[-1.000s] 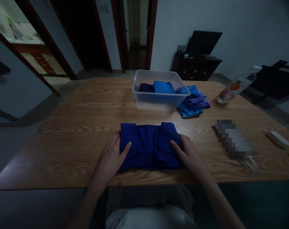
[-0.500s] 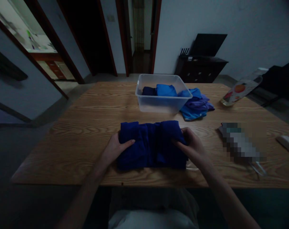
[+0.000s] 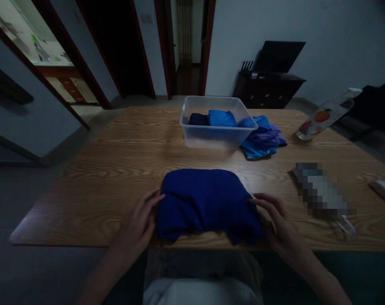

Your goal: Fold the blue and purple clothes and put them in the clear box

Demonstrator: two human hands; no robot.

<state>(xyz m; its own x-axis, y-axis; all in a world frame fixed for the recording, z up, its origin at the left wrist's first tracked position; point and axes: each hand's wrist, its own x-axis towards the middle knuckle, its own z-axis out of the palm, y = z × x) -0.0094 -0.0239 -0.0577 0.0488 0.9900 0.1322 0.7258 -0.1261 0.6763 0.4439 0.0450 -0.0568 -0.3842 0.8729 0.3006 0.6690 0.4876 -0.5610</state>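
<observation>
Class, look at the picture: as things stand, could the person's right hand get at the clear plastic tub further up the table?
Probably yes. The right hand rests beside the dark blue folded cloth, and bare table lies between it and the clear plastic tub; nothing stands in the way.

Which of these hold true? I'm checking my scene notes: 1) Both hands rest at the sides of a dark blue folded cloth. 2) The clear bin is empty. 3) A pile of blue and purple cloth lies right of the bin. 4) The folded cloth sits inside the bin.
1) True: the left hand and right hand flank the dark blue folded cloth.
2) False: the clear bin holds folded blue cloths.
3) True: the pile lies against its right side.
4) False: it lies on the table near the front edge.
</observation>
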